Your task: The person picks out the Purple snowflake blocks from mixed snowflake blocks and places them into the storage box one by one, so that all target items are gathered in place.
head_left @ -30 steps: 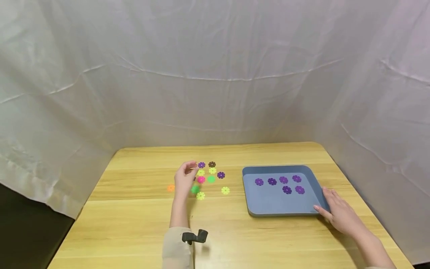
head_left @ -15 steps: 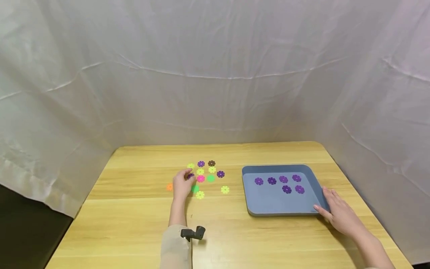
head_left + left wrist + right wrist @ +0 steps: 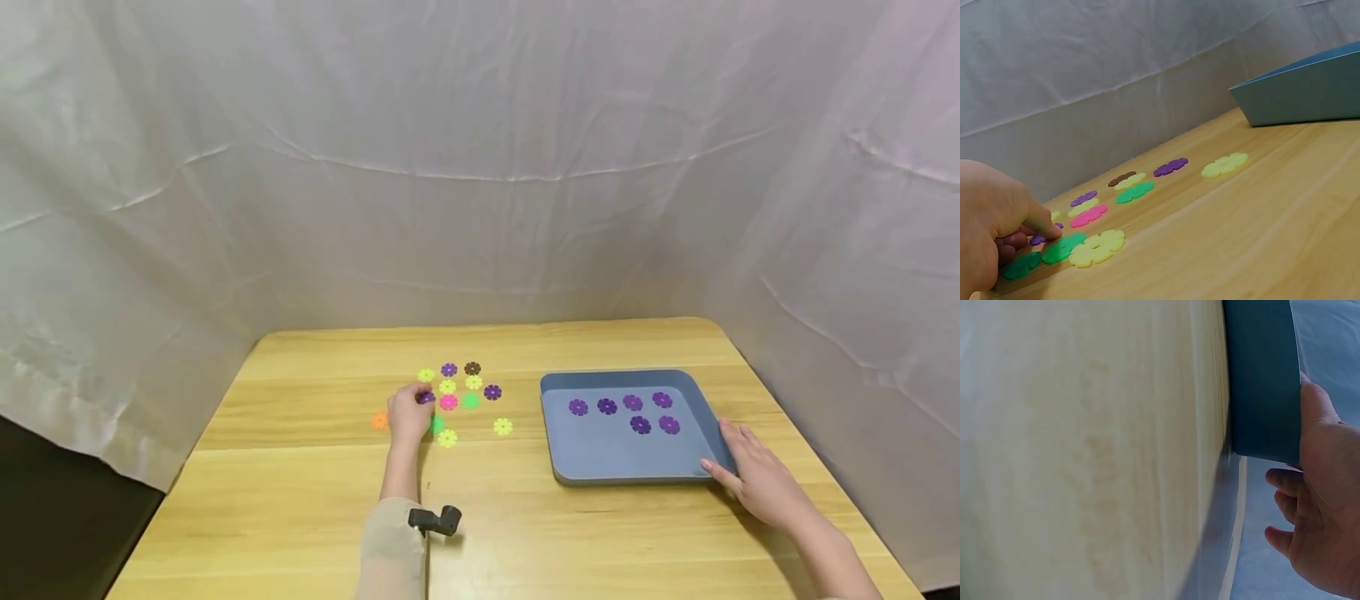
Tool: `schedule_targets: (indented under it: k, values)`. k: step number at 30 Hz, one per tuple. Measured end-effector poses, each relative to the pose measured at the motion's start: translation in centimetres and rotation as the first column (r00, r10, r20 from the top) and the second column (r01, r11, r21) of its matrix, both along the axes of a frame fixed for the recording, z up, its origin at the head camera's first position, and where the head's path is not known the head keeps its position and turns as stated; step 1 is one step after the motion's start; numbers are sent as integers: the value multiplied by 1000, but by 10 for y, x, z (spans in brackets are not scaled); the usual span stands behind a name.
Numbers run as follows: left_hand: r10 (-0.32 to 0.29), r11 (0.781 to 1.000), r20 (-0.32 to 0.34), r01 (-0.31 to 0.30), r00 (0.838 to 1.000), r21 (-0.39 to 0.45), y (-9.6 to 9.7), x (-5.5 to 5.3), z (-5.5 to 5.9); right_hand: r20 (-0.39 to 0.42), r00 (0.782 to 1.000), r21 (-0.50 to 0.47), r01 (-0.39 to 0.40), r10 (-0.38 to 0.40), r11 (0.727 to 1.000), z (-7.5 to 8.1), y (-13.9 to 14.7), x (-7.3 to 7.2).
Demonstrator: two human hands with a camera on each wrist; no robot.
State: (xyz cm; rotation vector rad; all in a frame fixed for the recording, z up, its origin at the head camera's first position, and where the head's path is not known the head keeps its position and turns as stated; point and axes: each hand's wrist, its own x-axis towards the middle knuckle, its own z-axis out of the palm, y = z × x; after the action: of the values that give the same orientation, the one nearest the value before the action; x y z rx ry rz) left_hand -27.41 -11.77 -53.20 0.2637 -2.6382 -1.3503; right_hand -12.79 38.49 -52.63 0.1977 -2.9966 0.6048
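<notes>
Left grip (image 3: 408, 414) pinches 1 purple flower (image 3: 426, 398), partly hidden; right grip (image 3: 763, 477) holds the tray (image 3: 600, 452) by 1 corner.

Around seven o'clock in the head view, a plain beige sleeve (image 3: 392, 550) covers the left forearm, lightly creased, ending short of the bare left hand (image 3: 410, 417). At the sleeve's one o'clock edge I see a stubby black fitting (image 3: 437, 521), blocky and angular. The right hand (image 3: 765, 483), toward four o'clock, is bare too.
</notes>
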Motion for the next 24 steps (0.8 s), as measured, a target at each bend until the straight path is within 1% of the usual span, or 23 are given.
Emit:
schedule_targets:
  k: [5,10,15,18,21,24]
  values:
    - [10,998,9,-10,1000,54,-2,0,-2,20,1000,4,3,-3,1000,0,0,0]
    - [8,996,17,-9,1000,91,-4,-1,-1,16,1000,3,4,-4,1000,1,0,-1]
    - [23,992,-4,-22,1000,124,-9,0,1,6,1000,9,1,-1,1000,1,1,-3]
    - [33,983,1,-33,999,182,-13,0,3,-5,1000,10,-1,1,1000,0,2,-4]
    - [46,966,20,-50,999,252,-16,0,5,-7,1000,7,0,0,1000,-1,2,-3]
    - [52,955,25,-57,998,292,-18,1,7,-6,1000,5,0,0,1000,-1,2,-2]
